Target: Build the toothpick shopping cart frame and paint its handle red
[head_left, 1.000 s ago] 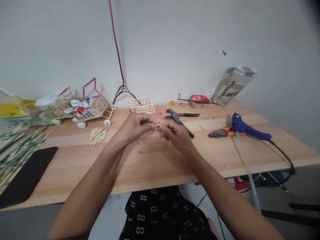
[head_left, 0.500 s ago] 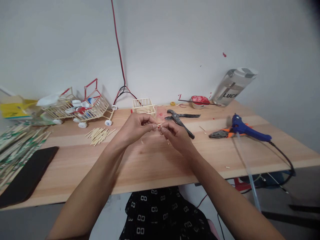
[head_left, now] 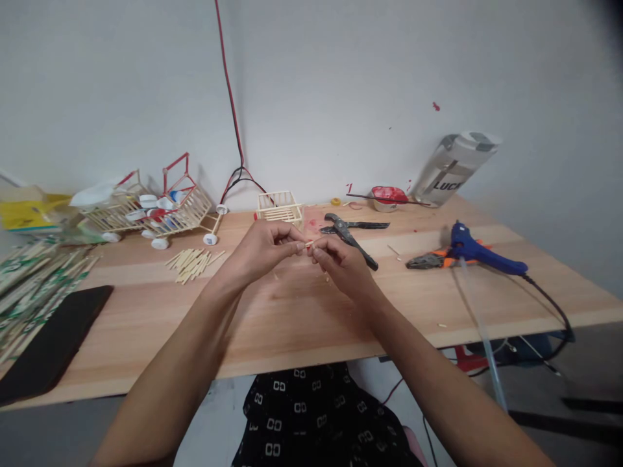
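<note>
Over the middle of the wooden table [head_left: 292,324], my left hand [head_left: 265,250] and my right hand [head_left: 343,263] meet fingertip to fingertip. Both pinch a short thin wooden stick piece [head_left: 309,243] between thumb and forefinger. Their fingers are curled closed. A small basket of wooden sticks [head_left: 279,207] stands just behind the hands. A heap of cut sticks [head_left: 191,263] lies to the left of my left hand.
Black cutters [head_left: 349,231] lie behind my right hand. A blue glue gun [head_left: 479,251] and orange pliers [head_left: 428,259] sit at the right. Stick carts with bottle caps [head_left: 150,207] stand at the back left, a black phone [head_left: 48,344] and wrapped chopsticks [head_left: 29,292] at the left edge.
Almost nothing differs: both hands stay pinched on the small stick and have shifted only slightly.
</note>
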Demonstrator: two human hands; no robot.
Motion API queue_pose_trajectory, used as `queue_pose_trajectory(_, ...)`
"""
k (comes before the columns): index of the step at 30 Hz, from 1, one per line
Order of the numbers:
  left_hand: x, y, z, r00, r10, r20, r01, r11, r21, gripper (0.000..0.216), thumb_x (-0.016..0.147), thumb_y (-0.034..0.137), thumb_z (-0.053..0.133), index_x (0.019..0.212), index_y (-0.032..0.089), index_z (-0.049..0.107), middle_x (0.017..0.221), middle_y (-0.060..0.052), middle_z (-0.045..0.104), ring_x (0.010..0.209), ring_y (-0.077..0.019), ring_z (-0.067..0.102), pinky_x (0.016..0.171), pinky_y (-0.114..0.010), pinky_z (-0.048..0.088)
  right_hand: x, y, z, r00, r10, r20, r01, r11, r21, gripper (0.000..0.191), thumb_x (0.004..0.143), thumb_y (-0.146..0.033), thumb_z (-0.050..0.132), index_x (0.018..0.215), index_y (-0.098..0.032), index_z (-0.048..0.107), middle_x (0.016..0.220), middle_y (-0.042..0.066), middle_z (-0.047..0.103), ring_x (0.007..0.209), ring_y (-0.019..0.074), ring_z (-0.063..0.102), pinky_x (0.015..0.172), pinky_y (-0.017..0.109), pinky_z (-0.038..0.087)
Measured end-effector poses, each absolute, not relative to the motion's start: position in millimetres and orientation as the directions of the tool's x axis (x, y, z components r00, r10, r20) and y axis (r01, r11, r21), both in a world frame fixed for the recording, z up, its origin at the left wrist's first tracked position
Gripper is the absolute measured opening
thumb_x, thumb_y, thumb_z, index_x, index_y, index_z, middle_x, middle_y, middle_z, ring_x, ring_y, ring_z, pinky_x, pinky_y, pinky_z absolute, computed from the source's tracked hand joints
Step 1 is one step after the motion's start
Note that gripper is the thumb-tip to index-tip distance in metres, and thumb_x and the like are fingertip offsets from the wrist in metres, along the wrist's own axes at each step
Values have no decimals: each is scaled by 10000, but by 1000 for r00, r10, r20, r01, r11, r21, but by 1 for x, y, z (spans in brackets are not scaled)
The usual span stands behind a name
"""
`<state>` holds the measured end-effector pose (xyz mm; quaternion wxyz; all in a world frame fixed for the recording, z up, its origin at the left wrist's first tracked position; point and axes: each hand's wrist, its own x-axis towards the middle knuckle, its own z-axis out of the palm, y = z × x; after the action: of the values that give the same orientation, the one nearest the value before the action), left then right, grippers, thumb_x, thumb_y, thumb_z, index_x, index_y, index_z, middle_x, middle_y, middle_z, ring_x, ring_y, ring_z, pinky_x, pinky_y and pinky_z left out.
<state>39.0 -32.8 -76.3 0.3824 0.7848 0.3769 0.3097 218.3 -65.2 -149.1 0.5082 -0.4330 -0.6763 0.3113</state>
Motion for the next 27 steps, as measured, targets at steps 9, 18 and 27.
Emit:
queue_pose_trajectory(9,39,-32,-78,526,825,208,324,-421,847,104,752,184,658,781,107,721,745,-58,720,664,-123,619,614,-226,462,218,-65,-149,-105,908,405,279,418,-865,170,900,-313,525,808,-189,596,748,0,596,646,112,497,614,245,379)
queue_pose_trajectory(18,40,-32,-80,523,824,217,301,-417,857,85,746,186,674,774,122,723,768,-55,730,708,-129,636,651,-230,478,218,-66,-149,-107,902,419,301,431,-851,193,906,-324,501,801,-192,595,740,0,599,649,115,507,623,241,379)
queue_pose_trajectory(27,39,-35,-78,530,810,251,330,-469,819,91,760,160,635,756,129,721,737,-34,726,664,-113,615,623,-214,452,218,-64,-152,-111,898,426,312,438,-843,194,906,-339,506,831,-190,605,766,5,604,636,115,509,606,242,378)
